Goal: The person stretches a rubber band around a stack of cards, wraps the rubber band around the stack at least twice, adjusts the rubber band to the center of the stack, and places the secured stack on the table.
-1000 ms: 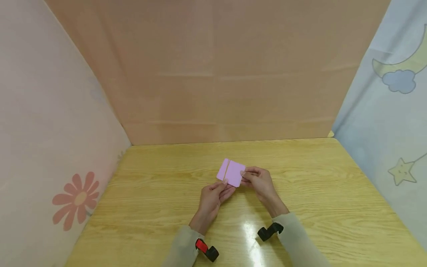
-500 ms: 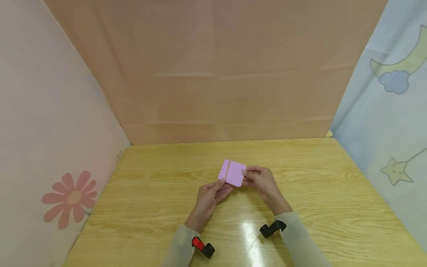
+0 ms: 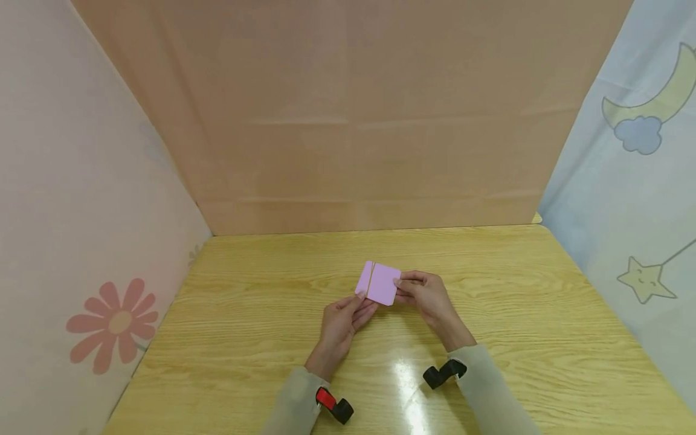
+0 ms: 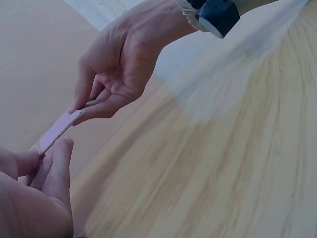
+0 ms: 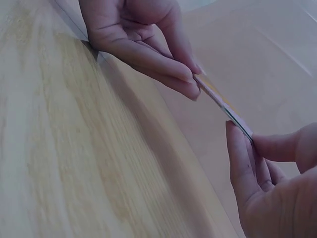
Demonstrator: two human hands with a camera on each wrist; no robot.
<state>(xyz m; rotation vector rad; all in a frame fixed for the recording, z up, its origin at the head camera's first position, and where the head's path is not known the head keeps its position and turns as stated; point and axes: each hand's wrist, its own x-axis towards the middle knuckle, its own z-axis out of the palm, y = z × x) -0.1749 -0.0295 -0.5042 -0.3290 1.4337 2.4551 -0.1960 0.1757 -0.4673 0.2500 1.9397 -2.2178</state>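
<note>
A thin pink square of card [image 3: 385, 285], with a tan rubber band [image 3: 370, 281] around it near its left side, is held above the table by both hands. My left hand [image 3: 337, 329] pinches its lower left edge, thumb on top and fingers beneath. At the right edge, my right hand [image 3: 429, 300] grips it between thumb and fingers. Seen edge-on in the right wrist view, the pink card [image 5: 225, 109] shows a dark green line along its side. The left wrist view shows the card [image 4: 57, 130] tilted between both hands. Its underside is mostly hidden.
The wood-grain table [image 3: 244, 338] spreads under both hands. A brown cloth backdrop [image 3: 348, 121] stands along its far edge. Printed cloth walls flank it, with a pink flower [image 3: 121, 322] on the left and a yellow star [image 3: 646, 280] on the right.
The left thumb has shifted slightly left along the card's lower edge. Both hands keep their hold, and the card has barely moved.
</note>
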